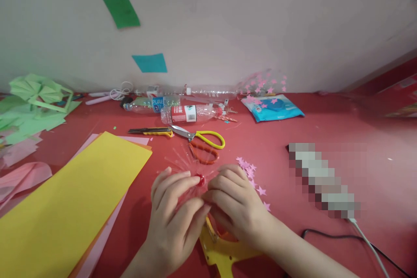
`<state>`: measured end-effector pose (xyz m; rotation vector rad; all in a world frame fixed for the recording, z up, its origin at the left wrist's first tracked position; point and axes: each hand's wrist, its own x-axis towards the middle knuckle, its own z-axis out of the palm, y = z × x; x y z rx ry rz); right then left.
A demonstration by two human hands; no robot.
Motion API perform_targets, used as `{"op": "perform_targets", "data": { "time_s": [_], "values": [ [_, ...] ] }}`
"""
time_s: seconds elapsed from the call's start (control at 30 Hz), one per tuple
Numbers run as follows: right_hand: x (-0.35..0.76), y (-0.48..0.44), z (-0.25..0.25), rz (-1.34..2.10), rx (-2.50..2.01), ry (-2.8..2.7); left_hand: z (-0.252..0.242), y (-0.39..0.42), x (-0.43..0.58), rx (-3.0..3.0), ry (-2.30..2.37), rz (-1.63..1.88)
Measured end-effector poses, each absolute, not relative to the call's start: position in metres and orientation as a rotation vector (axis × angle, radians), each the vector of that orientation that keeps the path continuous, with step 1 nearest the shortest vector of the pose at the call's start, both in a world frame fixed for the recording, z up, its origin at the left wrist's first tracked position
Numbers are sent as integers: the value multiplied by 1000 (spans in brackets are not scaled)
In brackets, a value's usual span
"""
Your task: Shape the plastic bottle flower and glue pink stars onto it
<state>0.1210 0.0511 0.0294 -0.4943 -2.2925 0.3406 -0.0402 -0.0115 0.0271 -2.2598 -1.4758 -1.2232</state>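
Note:
My left hand (174, 217) and my right hand (236, 202) meet at the lower middle of the red table (325, 130). Both have their fingers curled and pinched on a piece of clear cut plastic (185, 167) with a small red bead or cap (200, 180) at its centre. A yellow tool (221, 252) lies under my wrists, partly hidden. Small pink paper stars (249, 171) are scattered just right of my right hand.
Yellow-handled scissors (202, 137), an orange loop (203, 153) and a yellow box cutter (151, 131) lie beyond my hands. Plastic bottles (189, 114) and a blue packet (273, 107) sit by the wall. A yellow paper sheet (74, 200) is at left, green folded paper (35, 100) far left, a cable (358, 236) at right.

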Motion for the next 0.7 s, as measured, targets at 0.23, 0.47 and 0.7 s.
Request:
{"op": "perform_targets", "data": {
  "time_s": [0.23, 0.47, 0.7],
  "values": [
    [119, 48, 33, 445, -547, -2322, 25, -9, -38, -2314, -1609, -1367],
    [117, 45, 36, 502, -730, -2278, 24, -8, -40, -2302, -1568, -1346],
    [123, 49, 45, 510, -942, -2263, 29, -7, -48, -2096, -1526, -1414]
  ]
}}
